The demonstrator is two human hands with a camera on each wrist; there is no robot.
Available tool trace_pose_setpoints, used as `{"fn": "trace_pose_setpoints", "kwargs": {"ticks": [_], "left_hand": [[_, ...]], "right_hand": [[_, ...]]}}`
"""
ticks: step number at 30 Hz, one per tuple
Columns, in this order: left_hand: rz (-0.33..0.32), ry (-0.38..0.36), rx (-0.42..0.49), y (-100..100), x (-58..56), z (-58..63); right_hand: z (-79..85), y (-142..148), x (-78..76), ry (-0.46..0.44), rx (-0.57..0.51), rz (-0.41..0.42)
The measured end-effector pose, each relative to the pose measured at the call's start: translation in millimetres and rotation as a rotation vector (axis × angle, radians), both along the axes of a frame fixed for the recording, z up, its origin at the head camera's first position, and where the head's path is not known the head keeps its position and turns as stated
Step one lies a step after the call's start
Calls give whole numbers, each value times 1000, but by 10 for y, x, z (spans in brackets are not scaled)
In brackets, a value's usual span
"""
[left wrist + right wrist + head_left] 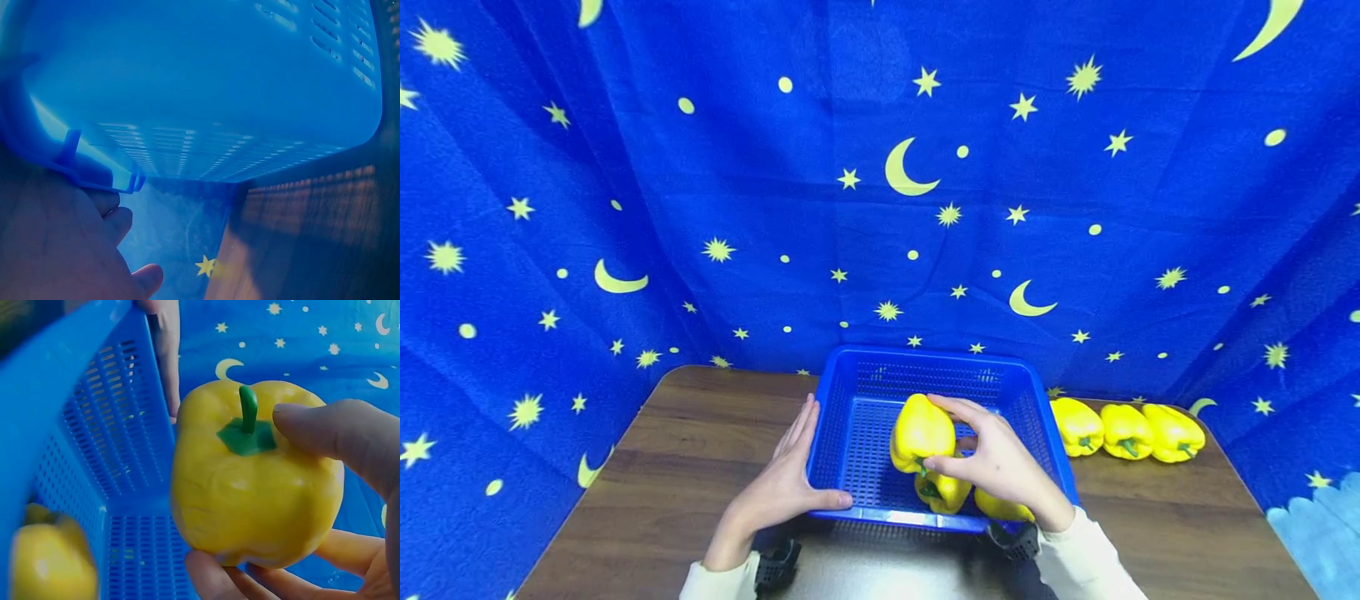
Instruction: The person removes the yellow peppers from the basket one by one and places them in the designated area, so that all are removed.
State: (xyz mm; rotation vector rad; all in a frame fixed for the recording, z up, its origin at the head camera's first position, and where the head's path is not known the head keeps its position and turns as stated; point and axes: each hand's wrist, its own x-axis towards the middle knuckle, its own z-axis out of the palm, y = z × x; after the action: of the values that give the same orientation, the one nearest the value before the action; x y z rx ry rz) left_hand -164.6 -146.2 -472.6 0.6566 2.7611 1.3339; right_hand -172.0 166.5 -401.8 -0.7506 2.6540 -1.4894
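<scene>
- With its thumb lying beside the green stem (248, 412), as the right wrist view shows, the right-hand grip (996, 454) holds a yellow pepper (917, 433), fingers curled against the pepper's other side.
- That held pepper is raised over the inside of the blue basket (934, 353), above its perforated floor.
- The left-hand grip (786, 479) is spread and relaxed, its fingers straight along the basket's left side and its thumb resting on the near rim by the corner.
- Inside the basket, toward the near right, lie a second pepper (946, 497) and a third pepper (1000, 507), both partly hidden.
- To the basket's right, three more peppers (1126, 432) lie in a row, side by side, on the brown wooden desk (700, 442).
- Dark straps (777, 567) circle both wrists, beside pale sleeves (1086, 558).
- Behind the desk hangs a blue cloth (760, 158) printed with yellow stars, dots and moons.
</scene>
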Motion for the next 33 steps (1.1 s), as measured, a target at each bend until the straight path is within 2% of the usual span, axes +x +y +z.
{"fn": "trace_pose_setpoints", "kwargs": {"ticks": [12,15,20,27,33], "left_hand": [[11,-46,4,26,8,13],[20,-66,-2,23,17,31],[26,-60,-10,23,16,40],[32,-58,-15,16,7,20],[29,-59,-11,12,4,15]], "right_hand": [[-54,377,228,93,-19,-119],[-46,469,277,78,-22,-138],[-50,626,332,48,-19,-176],[-21,784,430,88,32,-243],[-34,912,474,106,-44,-226]]}}
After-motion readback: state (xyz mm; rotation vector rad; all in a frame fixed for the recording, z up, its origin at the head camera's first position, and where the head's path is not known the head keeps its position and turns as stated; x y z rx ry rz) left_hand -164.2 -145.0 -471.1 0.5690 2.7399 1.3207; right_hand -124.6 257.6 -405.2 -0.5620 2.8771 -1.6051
